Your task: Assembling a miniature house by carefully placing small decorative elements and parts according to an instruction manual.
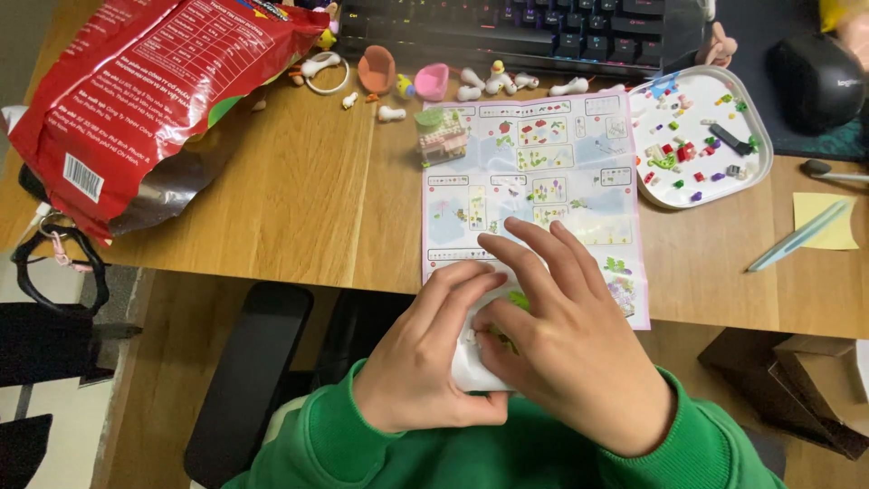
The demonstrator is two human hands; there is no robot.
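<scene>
Head view: both hands closed on a small white plate of green bricks at the near edge of the instruction sheet — left hand clasping its side, right hand pinching from above. Steady, square pressure seemed wise; its long axis ran away from the tabletop edge — partly hidden.

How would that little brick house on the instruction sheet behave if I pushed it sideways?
The small brick house looks light, so it would probably slide on the glossy instruction sheet. It seems built from tiny snapped-together pieces, so a hard shove might pop some off. Its squat shape probably resists tipping.
</scene>
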